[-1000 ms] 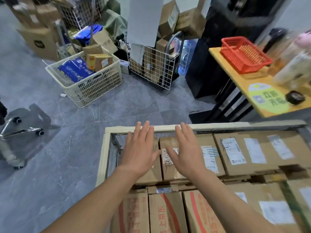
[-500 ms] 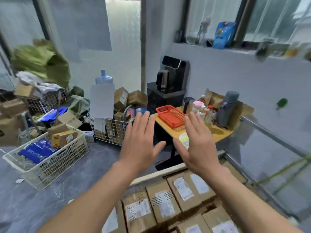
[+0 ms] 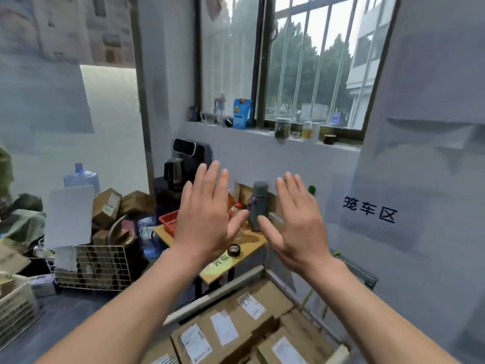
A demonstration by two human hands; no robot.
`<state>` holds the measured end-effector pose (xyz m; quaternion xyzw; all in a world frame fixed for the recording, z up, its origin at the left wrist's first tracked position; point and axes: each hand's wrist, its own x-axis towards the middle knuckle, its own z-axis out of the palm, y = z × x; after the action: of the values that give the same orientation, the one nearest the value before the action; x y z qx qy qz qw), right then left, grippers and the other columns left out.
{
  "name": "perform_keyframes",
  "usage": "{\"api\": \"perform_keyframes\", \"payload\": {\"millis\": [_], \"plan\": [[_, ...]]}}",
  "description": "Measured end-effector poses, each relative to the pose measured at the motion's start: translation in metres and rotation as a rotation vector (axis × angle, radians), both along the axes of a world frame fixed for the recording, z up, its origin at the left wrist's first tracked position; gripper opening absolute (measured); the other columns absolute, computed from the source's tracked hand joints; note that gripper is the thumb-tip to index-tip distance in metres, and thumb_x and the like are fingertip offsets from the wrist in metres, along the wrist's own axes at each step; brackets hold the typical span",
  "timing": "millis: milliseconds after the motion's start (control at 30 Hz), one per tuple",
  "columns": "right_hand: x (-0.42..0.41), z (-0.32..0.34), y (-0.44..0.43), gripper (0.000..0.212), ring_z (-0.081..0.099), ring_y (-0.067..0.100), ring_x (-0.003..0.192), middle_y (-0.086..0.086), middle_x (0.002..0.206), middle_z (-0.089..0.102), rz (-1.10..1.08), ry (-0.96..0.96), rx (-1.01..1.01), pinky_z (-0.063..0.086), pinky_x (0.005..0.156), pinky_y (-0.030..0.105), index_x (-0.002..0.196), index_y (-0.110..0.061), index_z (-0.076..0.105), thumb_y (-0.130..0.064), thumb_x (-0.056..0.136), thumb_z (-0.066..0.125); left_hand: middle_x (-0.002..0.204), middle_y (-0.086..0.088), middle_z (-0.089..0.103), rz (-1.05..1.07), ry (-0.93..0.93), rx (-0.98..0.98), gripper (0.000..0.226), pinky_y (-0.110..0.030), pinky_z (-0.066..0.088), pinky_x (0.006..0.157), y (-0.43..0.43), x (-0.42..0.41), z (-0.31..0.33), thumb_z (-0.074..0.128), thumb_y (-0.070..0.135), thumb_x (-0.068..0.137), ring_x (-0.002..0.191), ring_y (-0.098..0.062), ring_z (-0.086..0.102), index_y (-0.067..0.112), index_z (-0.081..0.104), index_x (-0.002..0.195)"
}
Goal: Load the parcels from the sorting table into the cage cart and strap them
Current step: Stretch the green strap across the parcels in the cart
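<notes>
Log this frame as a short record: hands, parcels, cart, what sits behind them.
left hand: open, fingers spread, palm forward, holding nothing
right hand: open, fingers spread, holding nothing
parcels: labelled cardboard boxes packed side by side below the hands, untouched
cart: pale top rail runs along the parcels' far edge
strap: none clearly visible
table: yellow, beyond the cart, with a red basket and a grey flask
wall sign: black characters at right

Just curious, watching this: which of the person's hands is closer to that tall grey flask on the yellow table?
Right, judged by the picture alone. The right hand has its thumb overlapping the grey flask; the left hand is further left, over the red basket. Both are raised, open and empty.
</notes>
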<state>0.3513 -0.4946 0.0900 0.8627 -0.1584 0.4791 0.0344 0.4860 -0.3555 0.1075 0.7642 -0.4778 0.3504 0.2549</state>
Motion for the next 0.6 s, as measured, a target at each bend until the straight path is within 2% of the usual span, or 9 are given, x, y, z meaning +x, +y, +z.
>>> {"api": "perform_keyframes", "payload": {"millis": [267, 467, 600], "plan": [[-0.075, 0.010, -0.065, 0.079, 0.026, 0.029, 0.149, 0.015, 0.159, 0.032, -0.154, 0.018, 0.004, 0.032, 0.116, 0.053, 0.152, -0.005, 0.035, -0.054, 0.091, 0.045, 0.154, -0.021, 0.034, -0.094, -0.046, 0.007, 0.078, -0.059, 0.036, 0.108, -0.080, -0.055, 0.008, 0.039, 0.056, 0.090, 0.144, -0.039, 0.029, 0.000, 0.038, 0.145], [-0.097, 0.009, -0.100, 0.078, 0.029, 0.030, 0.147, 0.016, 0.157, 0.034, -0.258, 0.032, 0.000, 0.031, 0.115, 0.051, 0.151, -0.004, 0.035, -0.053, 0.091, 0.045, 0.151, -0.022, 0.039, -0.179, -0.068, 0.016, 0.078, -0.059, 0.038, 0.105, -0.130, -0.066, 0.008, 0.040, 0.055, 0.089, 0.141, -0.040, 0.035, 0.000, 0.041, 0.144], [-0.107, 0.007, -0.122, 0.077, 0.030, 0.030, 0.147, 0.016, 0.157, 0.036, -0.340, 0.067, 0.005, 0.025, 0.115, 0.048, 0.151, -0.005, 0.037, -0.053, 0.091, 0.044, 0.153, -0.020, 0.036, -0.233, -0.046, 0.031, 0.078, -0.057, 0.033, 0.109, -0.163, -0.065, 0.001, 0.037, 0.057, 0.091, 0.144, -0.038, 0.030, 0.002, 0.037, 0.147]]}}
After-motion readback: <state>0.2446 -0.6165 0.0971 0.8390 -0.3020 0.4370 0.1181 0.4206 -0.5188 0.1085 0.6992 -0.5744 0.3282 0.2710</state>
